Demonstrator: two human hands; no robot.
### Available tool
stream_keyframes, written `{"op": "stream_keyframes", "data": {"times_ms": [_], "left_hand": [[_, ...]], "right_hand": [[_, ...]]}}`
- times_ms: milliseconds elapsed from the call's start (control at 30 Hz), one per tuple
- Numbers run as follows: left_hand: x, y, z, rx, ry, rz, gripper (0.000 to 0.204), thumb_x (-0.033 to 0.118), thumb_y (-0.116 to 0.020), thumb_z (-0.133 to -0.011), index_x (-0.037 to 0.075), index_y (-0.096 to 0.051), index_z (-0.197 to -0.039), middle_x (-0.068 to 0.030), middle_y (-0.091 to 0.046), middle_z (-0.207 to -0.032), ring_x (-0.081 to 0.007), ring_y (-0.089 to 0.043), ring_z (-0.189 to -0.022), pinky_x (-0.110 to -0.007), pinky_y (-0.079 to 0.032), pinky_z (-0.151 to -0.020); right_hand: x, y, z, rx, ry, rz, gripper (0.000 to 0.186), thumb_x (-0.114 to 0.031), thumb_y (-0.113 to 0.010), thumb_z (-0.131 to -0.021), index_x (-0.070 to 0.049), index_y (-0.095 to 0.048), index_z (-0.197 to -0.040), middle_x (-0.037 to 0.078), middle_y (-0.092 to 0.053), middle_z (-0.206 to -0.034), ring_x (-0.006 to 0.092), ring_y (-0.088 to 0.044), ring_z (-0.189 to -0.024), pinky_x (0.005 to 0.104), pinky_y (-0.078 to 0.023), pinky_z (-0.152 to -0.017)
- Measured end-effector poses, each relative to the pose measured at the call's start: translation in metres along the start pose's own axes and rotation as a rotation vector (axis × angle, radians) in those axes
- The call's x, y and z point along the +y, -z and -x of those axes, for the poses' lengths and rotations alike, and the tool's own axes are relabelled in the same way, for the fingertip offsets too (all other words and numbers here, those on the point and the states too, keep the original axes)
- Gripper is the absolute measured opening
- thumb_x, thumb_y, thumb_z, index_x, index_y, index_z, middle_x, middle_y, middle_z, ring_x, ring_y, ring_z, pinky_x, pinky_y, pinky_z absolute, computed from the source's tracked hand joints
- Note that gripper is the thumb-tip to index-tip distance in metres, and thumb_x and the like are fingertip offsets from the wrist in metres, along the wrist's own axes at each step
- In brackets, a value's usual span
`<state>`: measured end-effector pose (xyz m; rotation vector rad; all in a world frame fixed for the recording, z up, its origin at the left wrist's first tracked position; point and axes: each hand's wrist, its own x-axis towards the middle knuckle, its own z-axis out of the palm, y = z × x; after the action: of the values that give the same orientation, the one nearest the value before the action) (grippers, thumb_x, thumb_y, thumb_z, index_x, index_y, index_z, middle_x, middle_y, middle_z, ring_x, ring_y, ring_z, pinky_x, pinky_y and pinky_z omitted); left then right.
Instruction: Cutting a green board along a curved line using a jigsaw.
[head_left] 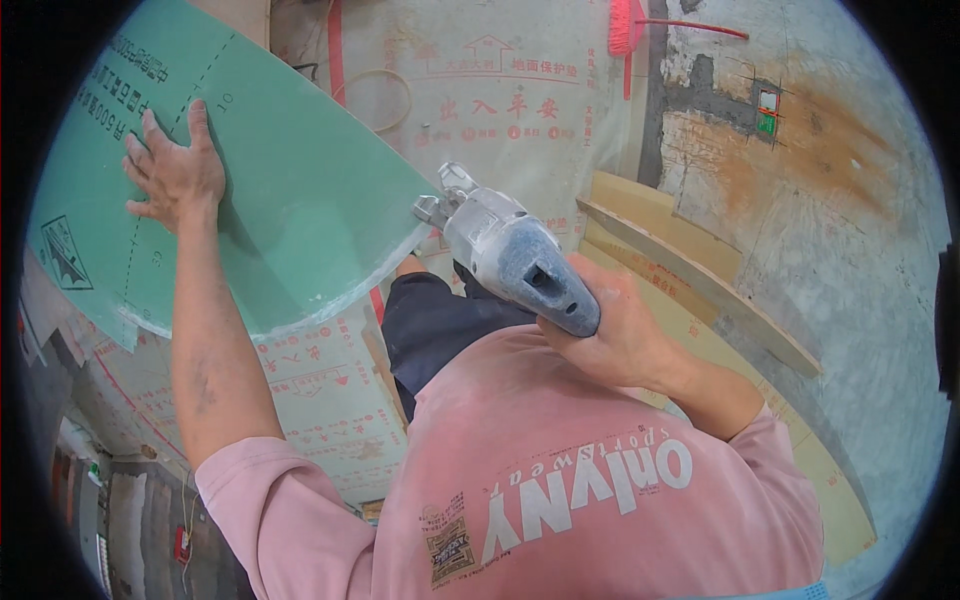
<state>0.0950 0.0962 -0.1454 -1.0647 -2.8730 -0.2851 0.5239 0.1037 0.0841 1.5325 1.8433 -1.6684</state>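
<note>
Above a pale, red-printed floor sheet [470, 65], toward its left edge: broad, flat green board [300, 205], matte-faced, marked with dark print and dashed lines, chalky white along the lower edge. Set into the grey, brown-stained wall [850, 215] at right: small recessed rectangular box [768, 112], white and green inside. Laid flat against the board's face, unclenched, with fingers [199, 122] spread: bare left hand [180, 172]. Wrapped around a grey, dust-coated power tool [510, 250]: bare right hand [622, 330], with the tool's metal head [432, 208] close to the board's right corner, contact impossible to tell.
</note>
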Motion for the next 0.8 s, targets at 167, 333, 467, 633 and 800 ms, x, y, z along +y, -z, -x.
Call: {"op": "stream_keyframes", "data": {"times_ms": [167, 333, 467, 633, 800], "left_hand": [[0.002, -0.001, -0.001, 0.004, -0.001, -0.003, 0.093, 0.085, -0.039, -0.091, 0.027, -0.029, -0.163, -0.0107, -0.022, -0.172, -0.0317, -0.015, -0.159, -0.069, -0.008, -0.123], [0.002, 0.000, 0.000, -0.003, 0.004, -0.012, 0.093, 0.085, -0.039, -0.092, 0.027, -0.029, -0.164, -0.0103, -0.022, -0.172, -0.0312, -0.016, -0.159, -0.068, -0.008, -0.123], [0.001, 0.000, 0.000, -0.003, 0.006, -0.012, 0.093, 0.085, -0.038, -0.091, 0.027, -0.029, -0.164, -0.0103, -0.022, -0.172, -0.0313, -0.016, -0.159, -0.068, -0.008, -0.123], [0.002, 0.000, 0.000, -0.002, 0.003, -0.012, 0.094, 0.086, -0.038, -0.091, 0.027, -0.029, -0.164, -0.0103, -0.022, -0.172, -0.0315, -0.016, -0.159, -0.068, -0.008, -0.123], [0.002, 0.000, 0.000, -0.003, 0.001, 0.000, 0.094, 0.085, -0.039, -0.091, 0.026, -0.029, -0.164, -0.0105, -0.023, -0.172, -0.0316, -0.016, -0.159, -0.069, -0.008, -0.123]], "right_hand": [[0.000, -0.001, 0.000, 0.010, 0.010, 0.001, 0.028, -0.008, -0.073, -0.088, -0.003, -0.066, -0.115, 0.014, -0.071, -0.091, 0.0261, -0.066, -0.080, 0.0366, -0.053, -0.079], [-0.004, -0.001, -0.002, 0.013, 0.008, 0.000, 0.029, -0.008, -0.073, -0.088, -0.004, -0.066, -0.115, 0.015, -0.072, -0.093, 0.0278, -0.068, -0.082, 0.0368, -0.054, -0.080], [-0.008, -0.002, -0.003, 0.015, 0.001, 0.010, 0.026, -0.008, -0.073, -0.087, -0.004, -0.065, -0.112, 0.015, -0.072, -0.092, 0.0296, -0.069, -0.082, 0.0371, -0.054, -0.080], [-0.007, -0.005, -0.002, 0.045, 0.017, 0.001, 0.026, -0.008, -0.074, -0.086, -0.004, -0.065, -0.110, 0.015, -0.072, -0.090, 0.0304, -0.069, -0.080, 0.0370, -0.054, -0.078], [-0.008, -0.004, -0.004, 0.036, 0.037, 0.021, 0.027, -0.008, -0.074, -0.086, -0.003, -0.065, -0.111, 0.016, -0.072, -0.089, 0.0302, -0.070, -0.079, 0.0373, -0.054, -0.078]]}}
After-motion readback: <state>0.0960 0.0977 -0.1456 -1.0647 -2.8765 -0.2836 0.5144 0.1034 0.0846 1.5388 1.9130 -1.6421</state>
